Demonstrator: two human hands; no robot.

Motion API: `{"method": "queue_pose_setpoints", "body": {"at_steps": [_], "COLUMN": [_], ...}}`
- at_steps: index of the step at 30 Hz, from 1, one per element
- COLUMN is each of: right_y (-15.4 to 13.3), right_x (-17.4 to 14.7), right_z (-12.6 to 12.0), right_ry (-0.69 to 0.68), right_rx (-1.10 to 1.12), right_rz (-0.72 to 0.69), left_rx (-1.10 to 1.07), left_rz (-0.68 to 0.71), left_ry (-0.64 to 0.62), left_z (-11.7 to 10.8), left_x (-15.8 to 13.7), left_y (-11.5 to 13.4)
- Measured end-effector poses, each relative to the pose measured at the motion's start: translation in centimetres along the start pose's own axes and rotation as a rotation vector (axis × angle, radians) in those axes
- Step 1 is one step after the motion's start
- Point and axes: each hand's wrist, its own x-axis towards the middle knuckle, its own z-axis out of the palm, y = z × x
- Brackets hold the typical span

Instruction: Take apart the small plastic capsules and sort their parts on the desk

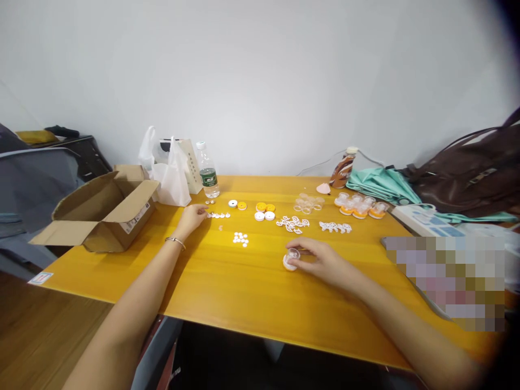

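Note:
My right hand (pixel 319 259) grips a small round container (pixel 290 263) with a clear domed top and a white-and-orange base, resting on the table. On the left, my left hand (pixel 195 218) reaches to a row of small shiny pieces (pixel 221 215); its fingers are drawn together, and whatever is between them is hidden. Small white discs (pixel 241 238) lie between the hands. Behind them are white and yellow round bases (pixel 265 211), clear cups (pixel 307 203) and white cut-out pieces (pixel 292 223). More white cut-outs (pixel 335 227) lie to the right, near several orange-based clear-domed containers (pixel 361 206).
An open cardboard box (pixel 132 216) stands on the left, near a white plastic bag (pixel 173 181) and a water bottle (pixel 208 173). At the right are a brown drink bottle (pixel 343 169), green cloth (pixel 382 184), a dark bag (pixel 467 162) and a blurred flat object (pixel 450 281).

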Motion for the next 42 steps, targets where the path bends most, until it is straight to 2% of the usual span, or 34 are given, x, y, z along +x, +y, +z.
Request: {"method": "queue_pose_setpoints", "body": {"at_steps": [4, 5, 7, 8, 11, 13, 15, 18, 22, 29, 37, 42], "right_y": [0.7, 1.0, 1.6, 1.8, 2.2, 2.3, 2.3, 2.2, 2.2, 2.4, 2.3, 2.3], "right_x": [0.1, 0.1, 0.1, 0.1, 0.0, 0.1, 0.2, 0.4, 0.8, 0.9, 0.9, 0.9], "right_z": [0.6, 0.7, 0.8, 0.8, 0.9, 1.2, 1.6, 2.4, 3.4, 4.1, 3.9, 4.1], "right_ry": [0.009, 0.006, -0.002, -0.010, -0.051, -0.071, -0.073, -0.063, -0.024, -0.019, -0.042, -0.028], "right_rx": [0.098, 0.097, 0.050, 0.018, -0.030, -0.007, 0.042, 0.112, 0.175, 0.205, 0.216, 0.226], "right_rz": [0.054, 0.061, 0.060, 0.051, 0.033, 0.047, 0.064, 0.076, 0.108, 0.103, 0.078, 0.079], "left_rx": [-0.021, -0.039, -0.121, -0.151, -0.198, -0.230, -0.279, -0.340, -0.410, -0.414, -0.424, -0.441], "left_rz": [0.053, 0.090, 0.254, 0.341, 0.541, 0.606, 0.625, 0.602, 0.501, 0.526, 0.479, 0.480], "left_ry": [0.092, 0.095, 0.056, -0.022, -0.371, -0.489, -0.554, -0.583, -0.569, -0.571, -0.530, -0.549], "left_z": [-0.7, -0.7, -0.3, 0.0, 1.3, 2.5, 3.6, 4.9, 5.7, 5.3, 5.4, 5.5], "left_x": [-1.3, -2.0, -3.7, -4.8, -8.0, -9.6, -10.6, -11.1, -11.1, -11.2, -11.4, -11.3], "left_y": [2.8, 4.0, 6.6, 8.0, 11.7, 13.4, 14.3, 14.8, 14.3, 13.6, 13.7, 13.7]}}
